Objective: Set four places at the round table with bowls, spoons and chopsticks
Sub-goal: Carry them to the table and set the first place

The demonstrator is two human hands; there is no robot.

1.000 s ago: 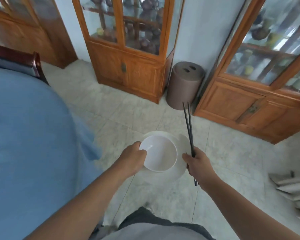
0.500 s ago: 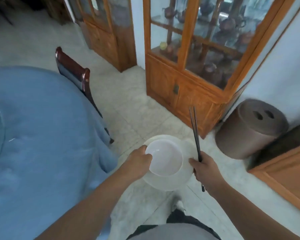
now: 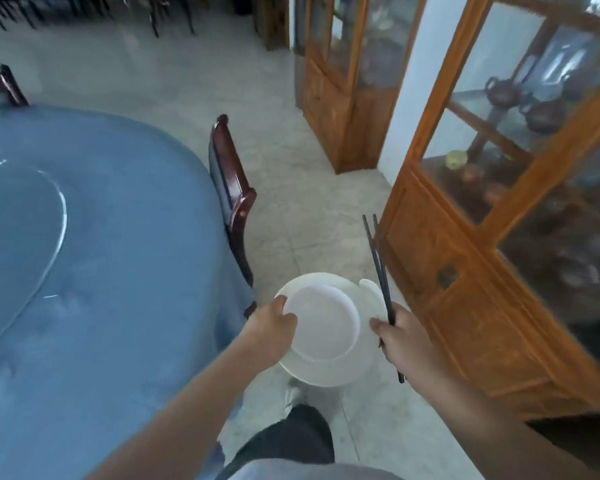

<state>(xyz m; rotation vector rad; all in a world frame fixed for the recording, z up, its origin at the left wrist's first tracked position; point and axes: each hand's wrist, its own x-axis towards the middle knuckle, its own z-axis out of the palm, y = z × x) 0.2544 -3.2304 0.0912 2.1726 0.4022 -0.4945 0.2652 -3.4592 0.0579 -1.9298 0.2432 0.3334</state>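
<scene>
The view has swung left since a second ago, so the blue-clothed surface (image 3: 94,271) now fills the left side and a chair (image 3: 231,188) sits at its right edge. Looks like the carry to a place setting is nearly done. The left hand (image 3: 269,329) grips the rim of the bowl (image 3: 321,327), which rides on a plate (image 3: 326,374) over the floor, well short of the surface. The right hand (image 3: 404,341) is curled around the chopsticks (image 3: 380,268) (and seems to steady the plate edge; a white spoon (image 3: 369,289) peeks out there).
</scene>
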